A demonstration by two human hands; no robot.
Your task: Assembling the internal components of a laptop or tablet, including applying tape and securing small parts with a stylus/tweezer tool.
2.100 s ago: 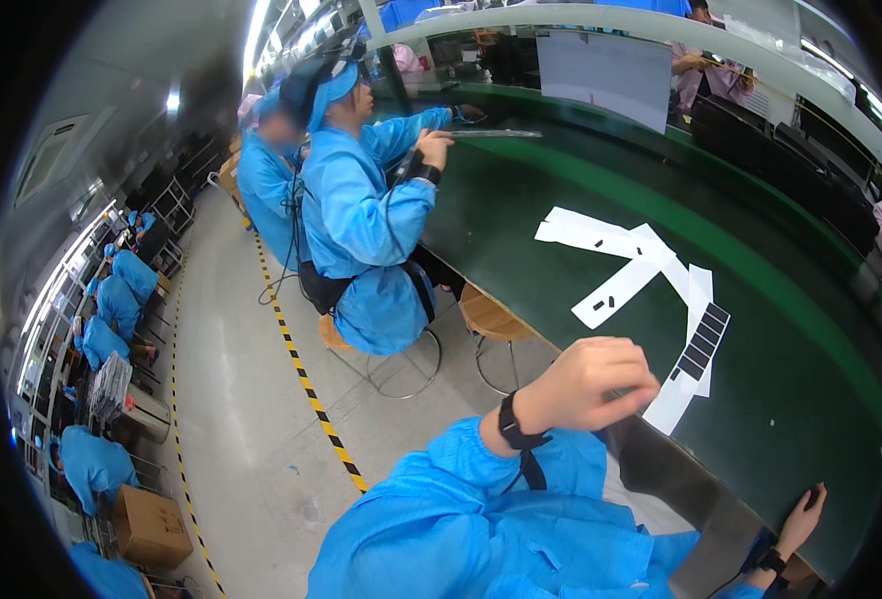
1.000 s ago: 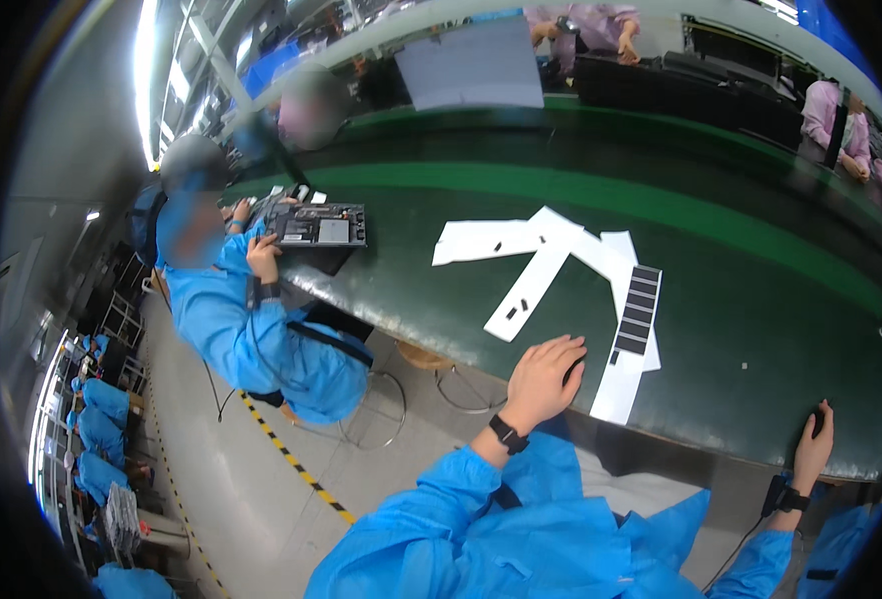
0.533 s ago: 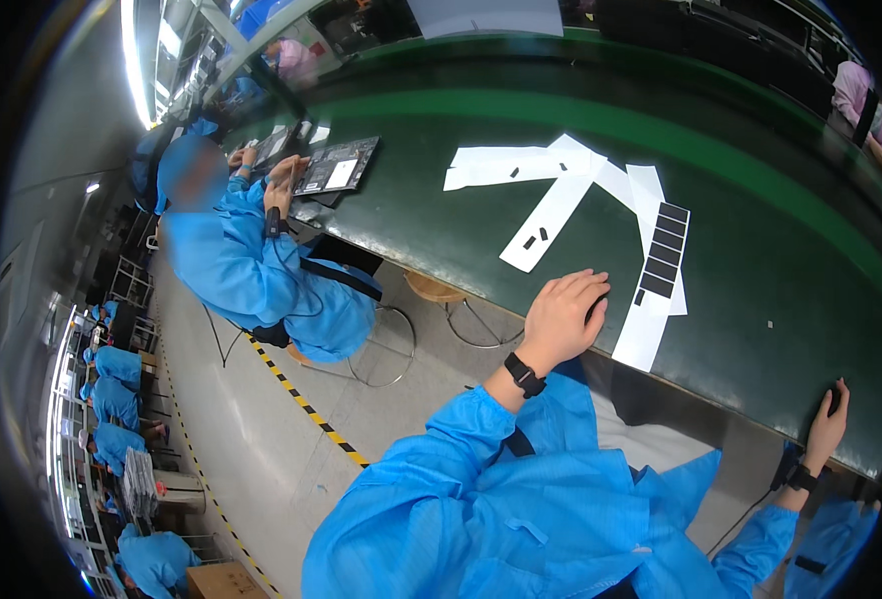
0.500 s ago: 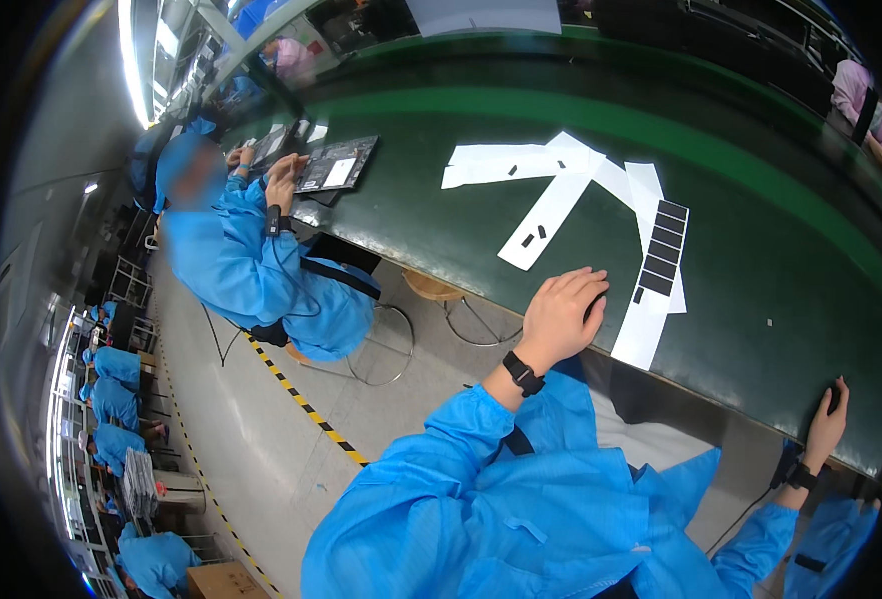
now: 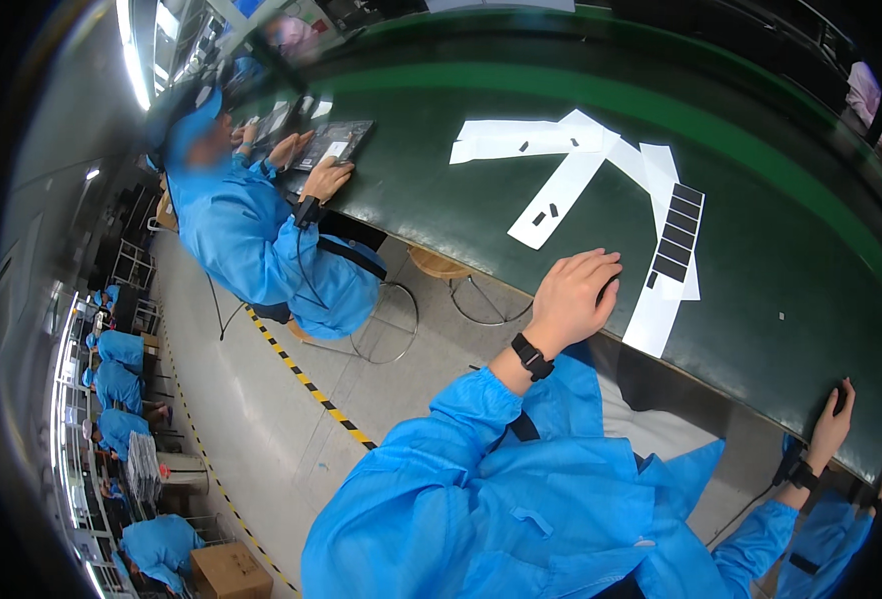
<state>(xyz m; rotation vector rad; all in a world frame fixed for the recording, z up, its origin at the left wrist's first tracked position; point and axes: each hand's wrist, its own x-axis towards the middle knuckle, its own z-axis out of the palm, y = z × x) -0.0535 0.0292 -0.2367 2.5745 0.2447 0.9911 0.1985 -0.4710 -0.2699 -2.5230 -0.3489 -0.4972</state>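
White strips (image 5: 551, 205) bearing black patches (image 5: 677, 238) overlap on the green desk (image 5: 741, 329) beyond the left grip (image 5: 573, 299), likely fanned so the patches show, while it and the right grip (image 5: 833, 424) curl at the near edge, though whether either clasps its dark item (image 5: 607, 291) I cannot tell.

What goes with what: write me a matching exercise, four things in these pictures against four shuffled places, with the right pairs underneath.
Things
1. the person's left hand
2. the person's right hand
3. row of black rectangular pieces
4. round wooden stool seat

Places
A. above the grey floor, partly hidden by the edge of the long green bench
B. on a white paper strip
C. near the bench's right end
D. at the bench's near edge, left of the paper strip's lower end

Pairs: 1-D, 2-C, 3-B, 4-A
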